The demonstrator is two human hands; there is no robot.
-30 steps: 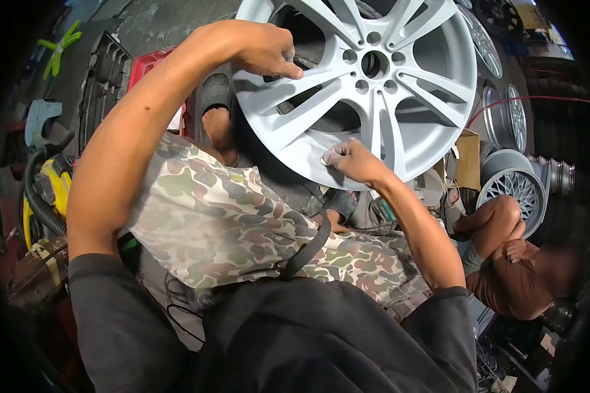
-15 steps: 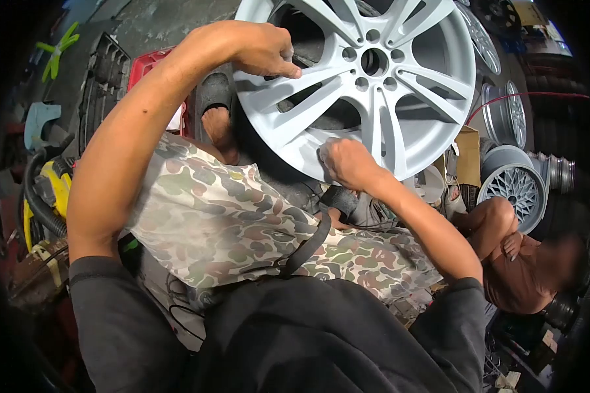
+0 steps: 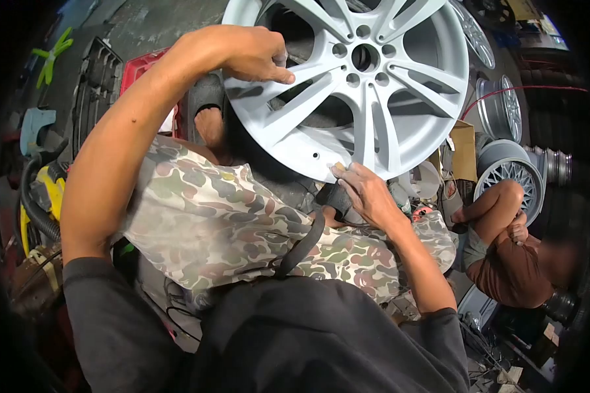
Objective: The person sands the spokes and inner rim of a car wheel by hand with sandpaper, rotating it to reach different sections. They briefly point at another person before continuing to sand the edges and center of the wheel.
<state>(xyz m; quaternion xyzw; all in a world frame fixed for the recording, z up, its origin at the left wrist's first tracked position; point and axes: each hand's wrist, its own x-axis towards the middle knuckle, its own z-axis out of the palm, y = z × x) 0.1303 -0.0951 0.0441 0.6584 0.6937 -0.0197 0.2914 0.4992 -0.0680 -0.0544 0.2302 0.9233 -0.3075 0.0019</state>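
Observation:
A pale grey-white alloy wheel (image 3: 367, 121) with paired spokes lies in front of me. My left hand (image 3: 259, 57) is closed on a spoke at the wheel's left side, its thumb along the top and its other fingers curled out of sight. At the near edge of the rim is my right hand (image 3: 368, 195), fingers bent together around a small tan piece that looks like folded sandpaper (image 3: 339, 167). The valve hole (image 3: 316, 155) shows in the rim just left of those fingertips.
Another person (image 3: 511, 262) sits at the right with arms folded. Behind them stand a mesh-spoked wheel (image 3: 514, 180) and other rims (image 3: 501, 108). A cardboard box (image 3: 464, 147) is beside my wheel. A yellow-black machine with a hose (image 3: 46, 193) lies left.
My right hand has moved down from the inner rim to its near edge, and its fingers have extended, uncovering the valve hole. My left hand stays on its spoke. The view has shifted slightly.

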